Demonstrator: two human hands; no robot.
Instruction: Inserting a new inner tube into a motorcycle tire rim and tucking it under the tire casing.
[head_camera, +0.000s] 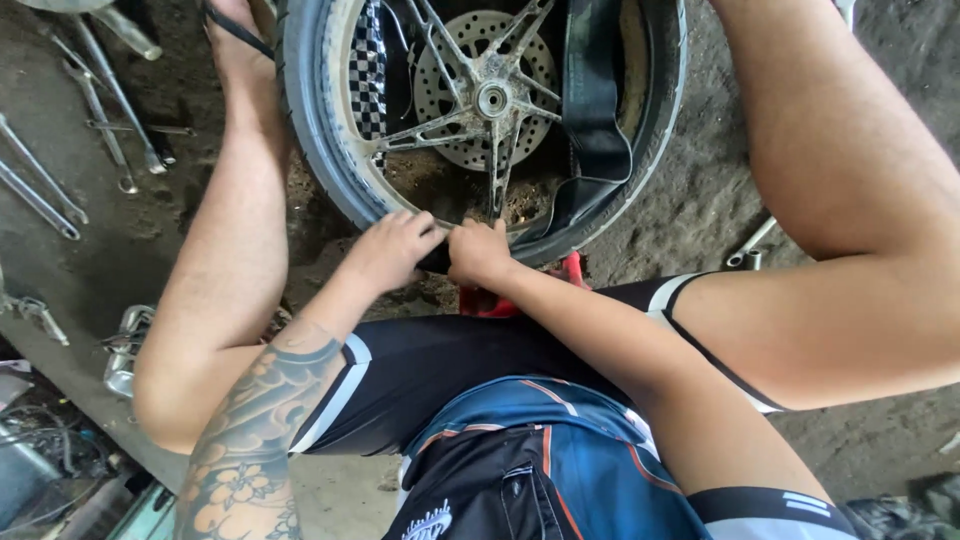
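Gripping the near rim of one motorcycle wheel (480, 110), both hands press side by side: the left hand (392, 250) curls closed over the tyre (320, 150), the right hand (478, 252) pinches the black inner tube (592, 120). One tube loops with its long axis running away from the person. The wheel lies flat between two bare legs. Several wrenches (60, 150) lie left.
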